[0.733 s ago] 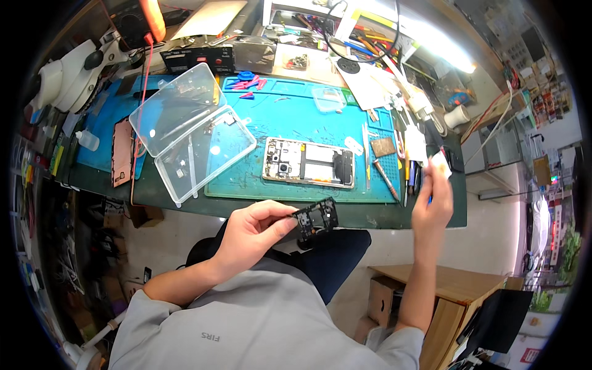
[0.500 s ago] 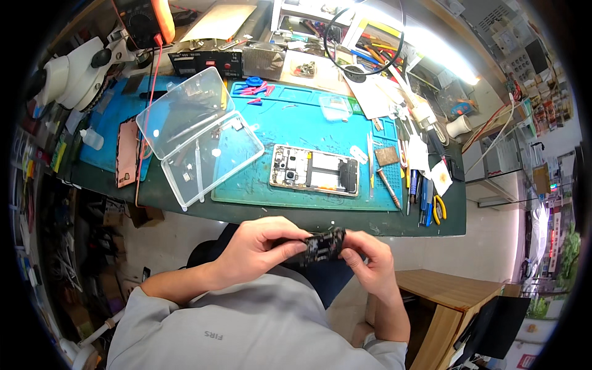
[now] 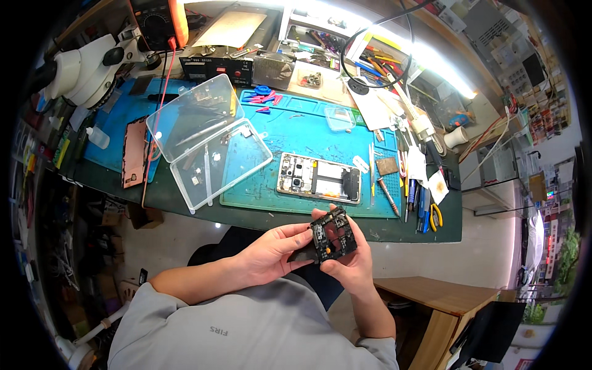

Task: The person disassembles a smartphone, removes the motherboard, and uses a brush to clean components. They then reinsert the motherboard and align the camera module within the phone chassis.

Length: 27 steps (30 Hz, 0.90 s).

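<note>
Both hands hold a black phone inner cover (image 3: 320, 239) in front of my body, off the near edge of the bench. It has cutouts and small fittings, and skin shows through its middle. My left hand (image 3: 271, 251) pinches its left side between thumb and fingers. Around the right side, my right hand (image 3: 354, 266) is closed, thumb at the lower edge and fingers behind. Beyond the hands, an opened phone (image 3: 319, 179) lies on the blue repair mat (image 3: 259, 196), its camera modules and inner parts exposed.
An open clear plastic case (image 3: 213, 157) with small parts lies left of the phone. A copper-coloured phone back panel (image 3: 134, 154) is farther left. Tweezers, a brush (image 3: 388, 194), screwdrivers and yellow-handled pliers (image 3: 436, 217) line the right. A microscope (image 3: 83, 74) stands at far left.
The black inner cover has been tilted up so its broad face shows more. My right hand has shifted left and its fingers now reach behind it.
</note>
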Each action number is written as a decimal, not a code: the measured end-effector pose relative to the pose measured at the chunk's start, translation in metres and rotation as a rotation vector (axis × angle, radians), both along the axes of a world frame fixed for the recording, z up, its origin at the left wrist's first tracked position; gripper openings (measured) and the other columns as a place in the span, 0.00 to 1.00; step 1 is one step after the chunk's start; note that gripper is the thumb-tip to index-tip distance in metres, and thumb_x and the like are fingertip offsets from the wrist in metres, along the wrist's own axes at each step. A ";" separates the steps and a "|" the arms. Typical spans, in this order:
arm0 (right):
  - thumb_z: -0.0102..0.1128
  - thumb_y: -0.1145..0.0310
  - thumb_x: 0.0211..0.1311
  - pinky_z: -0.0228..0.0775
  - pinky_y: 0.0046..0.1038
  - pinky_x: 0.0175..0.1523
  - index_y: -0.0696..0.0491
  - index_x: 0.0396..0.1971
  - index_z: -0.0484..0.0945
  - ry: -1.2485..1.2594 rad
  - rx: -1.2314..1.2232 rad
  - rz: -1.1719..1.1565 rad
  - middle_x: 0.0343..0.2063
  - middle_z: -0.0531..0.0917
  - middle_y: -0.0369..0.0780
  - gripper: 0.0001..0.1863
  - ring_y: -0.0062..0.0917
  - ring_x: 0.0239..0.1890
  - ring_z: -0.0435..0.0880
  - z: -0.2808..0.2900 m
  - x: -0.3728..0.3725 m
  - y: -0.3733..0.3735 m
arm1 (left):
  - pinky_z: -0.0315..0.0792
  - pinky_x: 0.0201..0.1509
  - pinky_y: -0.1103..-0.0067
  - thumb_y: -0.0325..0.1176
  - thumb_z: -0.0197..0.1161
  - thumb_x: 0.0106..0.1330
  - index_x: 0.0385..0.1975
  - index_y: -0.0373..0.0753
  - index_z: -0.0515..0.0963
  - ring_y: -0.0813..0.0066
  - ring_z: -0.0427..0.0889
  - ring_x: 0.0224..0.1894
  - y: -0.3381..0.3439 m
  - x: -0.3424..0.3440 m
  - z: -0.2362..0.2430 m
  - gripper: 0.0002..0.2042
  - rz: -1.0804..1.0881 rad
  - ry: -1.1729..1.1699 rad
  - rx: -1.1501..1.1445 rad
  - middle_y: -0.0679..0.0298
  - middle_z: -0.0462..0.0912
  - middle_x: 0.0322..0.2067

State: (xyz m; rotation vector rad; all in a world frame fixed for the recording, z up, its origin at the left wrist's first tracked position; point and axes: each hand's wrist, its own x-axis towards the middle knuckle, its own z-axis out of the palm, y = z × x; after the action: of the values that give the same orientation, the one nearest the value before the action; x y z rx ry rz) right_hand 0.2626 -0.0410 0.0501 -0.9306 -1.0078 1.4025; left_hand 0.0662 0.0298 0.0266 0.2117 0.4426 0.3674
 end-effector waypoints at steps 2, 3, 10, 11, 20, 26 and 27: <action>0.85 0.62 0.56 0.63 0.39 0.76 0.62 0.79 0.53 -0.010 0.080 -0.050 0.72 0.70 0.50 0.58 0.36 0.75 0.70 -0.004 -0.001 -0.001 | 0.78 0.69 0.67 0.38 0.60 0.81 0.69 0.38 0.73 0.74 0.81 0.63 -0.001 0.001 -0.001 0.21 -0.030 -0.002 0.021 0.63 0.82 0.61; 0.85 0.62 0.56 0.64 0.39 0.76 0.62 0.79 0.54 -0.021 0.140 -0.083 0.71 0.70 0.50 0.58 0.37 0.75 0.70 -0.004 0.000 -0.003 | 0.77 0.69 0.67 0.39 0.60 0.81 0.70 0.37 0.72 0.72 0.81 0.63 -0.002 0.001 0.002 0.22 -0.055 -0.026 0.028 0.62 0.81 0.62; 0.84 0.64 0.50 0.77 0.39 0.61 0.61 0.66 0.74 -1.229 0.448 -0.152 0.61 0.76 0.46 0.43 0.37 0.58 0.81 0.044 0.026 0.007 | 0.76 0.65 0.71 0.31 0.74 0.67 0.71 0.34 0.70 0.63 0.80 0.61 -0.013 -0.023 0.023 0.32 0.228 0.471 1.260 0.53 0.78 0.63; 0.83 0.65 0.49 0.77 0.39 0.60 0.62 0.65 0.76 -1.329 0.419 -0.071 0.60 0.77 0.47 0.41 0.38 0.58 0.82 0.047 0.025 0.009 | 0.72 0.68 0.65 0.34 0.79 0.60 0.70 0.35 0.70 0.57 0.77 0.63 0.000 -0.022 0.018 0.38 0.441 0.536 1.686 0.54 0.77 0.63; 0.83 0.64 0.48 0.80 0.42 0.60 0.61 0.56 0.82 -1.284 0.575 0.161 0.58 0.82 0.48 0.34 0.43 0.56 0.85 0.044 0.014 0.045 | 0.70 0.70 0.60 0.46 0.82 0.53 0.66 0.34 0.74 0.53 0.77 0.65 0.036 -0.034 0.013 0.41 0.322 0.636 1.960 0.55 0.79 0.64; 0.84 0.64 0.45 0.76 0.43 0.60 0.58 0.55 0.84 -1.368 0.604 -0.036 0.57 0.82 0.47 0.34 0.44 0.55 0.83 0.040 0.039 0.083 | 0.68 0.62 0.62 0.30 0.78 0.57 0.63 0.38 0.78 0.60 0.78 0.54 0.055 -0.057 0.013 0.31 0.585 1.461 2.111 0.60 0.82 0.54; 0.85 0.63 0.45 0.75 0.43 0.60 0.57 0.55 0.84 -1.367 0.618 -0.059 0.57 0.82 0.46 0.34 0.44 0.56 0.82 0.039 0.041 0.092 | 0.67 0.62 0.63 0.28 0.77 0.57 0.64 0.38 0.78 0.60 0.78 0.54 0.060 -0.058 0.012 0.31 0.564 1.532 2.096 0.60 0.82 0.54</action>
State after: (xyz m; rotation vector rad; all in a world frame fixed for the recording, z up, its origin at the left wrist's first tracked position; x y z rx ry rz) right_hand 0.3037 0.0509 0.0891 -1.3822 -2.1951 0.1482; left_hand 0.0078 0.0899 0.0386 2.5663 1.4825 1.1021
